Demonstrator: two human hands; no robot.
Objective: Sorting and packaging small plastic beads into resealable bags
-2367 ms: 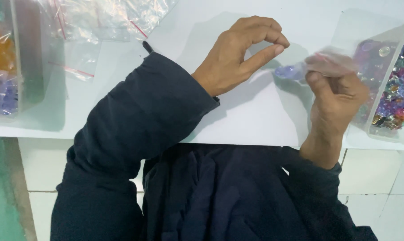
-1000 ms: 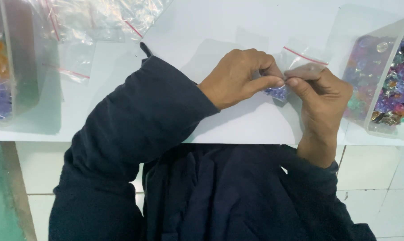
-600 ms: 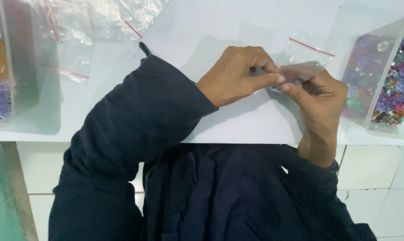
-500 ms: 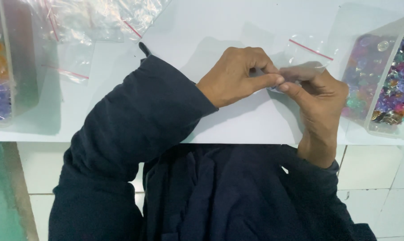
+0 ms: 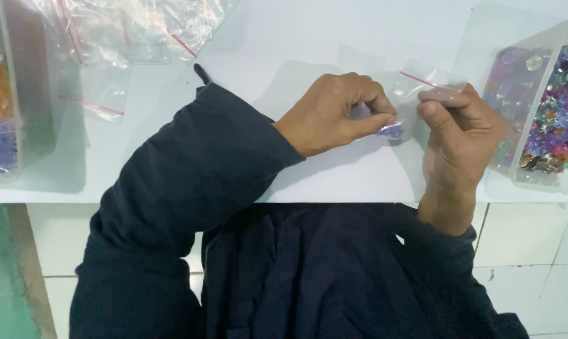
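Near the table's front edge, the left hand pinches purple beads at the mouth of a small clear bag the right hand grips, seemingly mid-filling; sealing needs both pinches steady.

One head-worn view, steeply down and close over the white table edge and lap.
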